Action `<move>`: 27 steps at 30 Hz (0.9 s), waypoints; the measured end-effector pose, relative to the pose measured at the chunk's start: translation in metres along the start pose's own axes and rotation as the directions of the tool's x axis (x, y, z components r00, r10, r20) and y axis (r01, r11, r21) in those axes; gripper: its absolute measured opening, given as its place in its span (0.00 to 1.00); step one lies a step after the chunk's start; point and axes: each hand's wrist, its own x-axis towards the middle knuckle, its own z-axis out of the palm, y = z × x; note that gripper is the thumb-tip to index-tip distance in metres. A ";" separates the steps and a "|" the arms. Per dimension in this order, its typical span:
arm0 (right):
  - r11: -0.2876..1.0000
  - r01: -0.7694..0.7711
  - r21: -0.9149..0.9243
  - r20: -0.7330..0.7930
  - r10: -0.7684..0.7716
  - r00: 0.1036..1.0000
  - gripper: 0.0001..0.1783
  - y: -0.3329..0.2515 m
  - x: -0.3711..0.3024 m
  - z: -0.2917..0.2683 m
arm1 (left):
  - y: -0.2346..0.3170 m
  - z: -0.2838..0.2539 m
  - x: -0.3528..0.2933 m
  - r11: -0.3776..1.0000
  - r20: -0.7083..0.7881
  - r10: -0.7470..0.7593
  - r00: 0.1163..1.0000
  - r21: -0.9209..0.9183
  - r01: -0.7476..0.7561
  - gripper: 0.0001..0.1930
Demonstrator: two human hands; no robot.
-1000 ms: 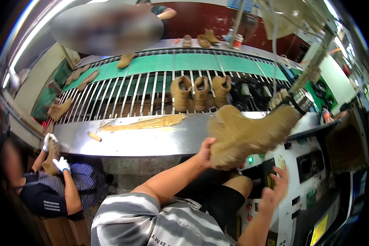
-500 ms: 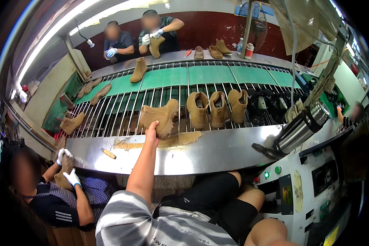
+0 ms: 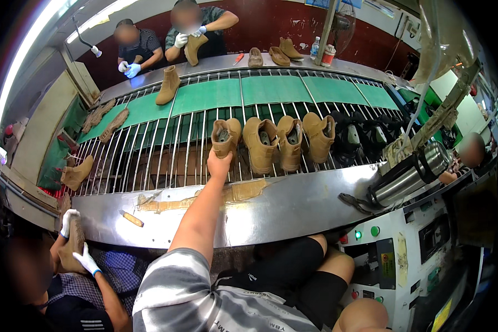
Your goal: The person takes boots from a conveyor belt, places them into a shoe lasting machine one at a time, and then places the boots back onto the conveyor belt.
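Observation:
My left hand (image 3: 220,164) is closed round the heel of a tan ankle boot (image 3: 233,133). The boot is upright over the near rods of the metal rack (image 3: 188,124), its opening toward me. Just to its right stands a row of three similar tan boots, the first boot (image 3: 260,145), the middle boot (image 3: 289,145) and the last boot (image 3: 318,141). Whether the held boot's sole touches the rods, I cannot tell. My right hand is out of view; only bare skin of that arm seems to show at the lower right.
Black shoes (image 3: 348,141) stand right of the row. A steel flask (image 3: 412,174) leans beside a control panel (image 3: 373,249). On the metal ledge (image 3: 293,207) lies a yellow-handled tool (image 3: 131,218). A green belt (image 3: 210,97) runs behind; co-workers handle boots left and across.
My left hand has turned the boot from lying sideways to upright and carried it forward onto or over the rack, beside the row. The view has shifted slightly.

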 end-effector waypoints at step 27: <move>0.971 -0.024 -0.240 0.085 0.045 0.995 0.19 -0.007 -0.011 0.059 | -0.029 -0.016 -0.057 0.986 0.049 0.110 0.993 0.117 -0.115 0.32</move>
